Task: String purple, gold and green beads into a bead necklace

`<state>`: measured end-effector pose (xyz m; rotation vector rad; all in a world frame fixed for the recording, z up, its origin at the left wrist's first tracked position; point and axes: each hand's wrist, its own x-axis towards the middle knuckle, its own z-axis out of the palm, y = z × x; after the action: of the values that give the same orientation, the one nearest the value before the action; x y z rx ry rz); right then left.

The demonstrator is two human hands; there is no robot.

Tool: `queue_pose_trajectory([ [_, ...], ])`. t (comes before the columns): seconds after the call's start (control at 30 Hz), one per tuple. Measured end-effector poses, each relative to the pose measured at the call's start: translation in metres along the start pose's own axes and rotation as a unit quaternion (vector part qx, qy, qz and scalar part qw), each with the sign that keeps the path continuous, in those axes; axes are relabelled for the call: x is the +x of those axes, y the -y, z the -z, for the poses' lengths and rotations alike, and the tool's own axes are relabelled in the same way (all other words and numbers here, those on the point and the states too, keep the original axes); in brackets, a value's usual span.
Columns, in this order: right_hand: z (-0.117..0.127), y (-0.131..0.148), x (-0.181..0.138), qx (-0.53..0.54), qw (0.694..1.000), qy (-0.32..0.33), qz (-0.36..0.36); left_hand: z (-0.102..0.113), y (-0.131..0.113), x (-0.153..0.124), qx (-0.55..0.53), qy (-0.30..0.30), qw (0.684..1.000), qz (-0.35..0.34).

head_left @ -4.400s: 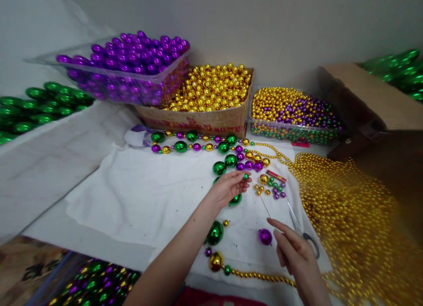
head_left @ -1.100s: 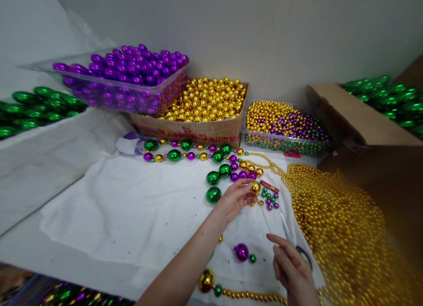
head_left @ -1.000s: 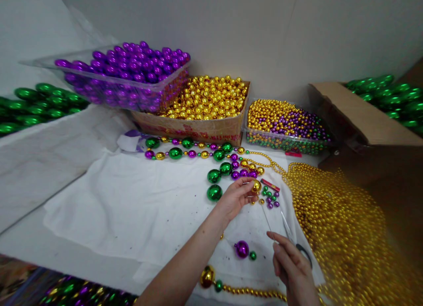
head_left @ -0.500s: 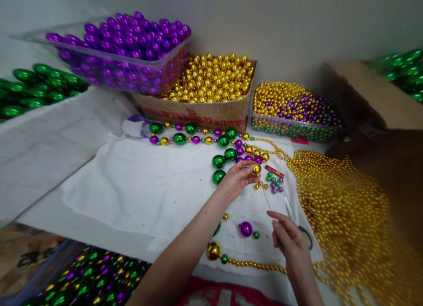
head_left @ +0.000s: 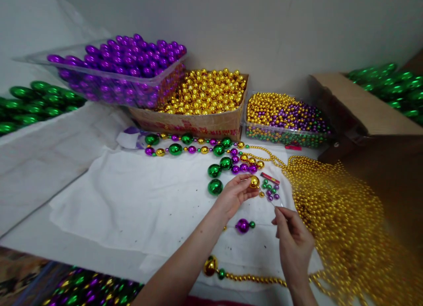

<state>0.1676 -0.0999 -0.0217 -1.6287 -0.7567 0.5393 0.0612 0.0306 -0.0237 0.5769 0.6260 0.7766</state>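
In my left hand a large gold bead is pinched between thumb and fingers. My right hand, to its lower right, pinches a thin needle that slants up toward that bead. A small gold bead sits near the needle's upper part; whether it is threaded on it I cannot tell. Beside the hands lie small green and purple beads. Below them on the white cloth are a purple bead and a small green bead, in line with a faint thread.
At the back stand a clear tub of purple beads, a cardboard box of gold beads and a tub of small mixed beads. Gold bead strands are heaped at right. A finished-looking bead string and large green beads lie mid-table.
My right hand has moved up, bringing the needle nearer the gold bead. My left hand keeps its hold on that bead. The whole view has shifted slightly.
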Motion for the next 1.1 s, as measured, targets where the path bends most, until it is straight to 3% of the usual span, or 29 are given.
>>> queue_pose_trajectory([
  [0.17,-0.003,-0.008,0.003,0.011,0.996,0.077,-0.047,-0.015,0.007,-0.017,0.033,0.046,0.998,0.016],
  [0.3,0.014,-0.023,-0.003,-0.023,0.986,0.144,-0.082,-0.019,0.010,-0.028,0.114,0.018,0.993,-0.021],
  [0.47,0.027,-0.028,0.007,-0.140,0.981,0.093,0.101,-0.031,0.008,-0.033,0.195,0.025,0.977,-0.080],
  [0.53,0.025,-0.023,0.012,-0.135,0.978,0.120,0.107,-0.038,0.006,-0.034,0.205,0.038,0.974,-0.091],
  [0.6,0.023,-0.019,0.014,-0.107,0.981,0.154,0.052,-0.041,0.003,-0.035,0.211,0.046,0.971,-0.104],
  [0.7,0.023,-0.019,0.011,-0.047,0.984,0.155,-0.073,-0.037,0.002,-0.033,0.205,0.036,0.971,-0.115],
  [0.83,0.026,-0.022,0.003,0.063,0.970,0.144,-0.184,-0.026,0.011,-0.026,0.173,0.016,0.983,-0.067],
  [0.93,0.024,-0.020,0.002,0.163,0.956,0.107,-0.219,-0.022,0.017,-0.018,0.167,0.006,0.985,-0.031],
  [1.1,0.024,-0.022,0.011,0.263,0.939,0.086,-0.202,-0.016,0.013,-0.004,0.196,0.040,0.980,0.011],
])
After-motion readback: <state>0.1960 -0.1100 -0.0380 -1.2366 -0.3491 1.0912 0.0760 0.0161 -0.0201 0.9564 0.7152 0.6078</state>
